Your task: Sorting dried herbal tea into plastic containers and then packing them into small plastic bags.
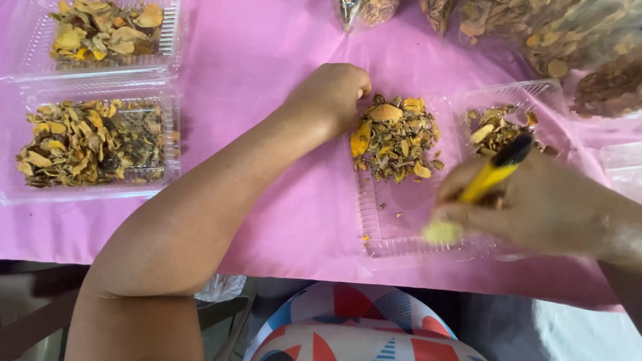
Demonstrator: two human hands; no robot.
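Observation:
My left hand (pixel 330 93) is closed into a loose fist at the left edge of a pile of dried yellow-brown slices (pixel 396 139). The pile lies in an open clear plastic clamshell box (pixel 401 230) on the pink tablecloth. My right hand (pixel 545 207) is blurred and grips a yellow tool with a black tip (pixel 496 170), held over the box's right side. The other half of the box (pixel 535 93) holds a smaller heap of slices (pixel 493 128).
Two more clear boxes of dried slices (pixel 93 142) (pixel 107 30) sit at the left. Clear bags of the same dried material (pixel 575 40) lie at the back right. The table's near edge (pixel 267 271) runs just above my patterned clothing.

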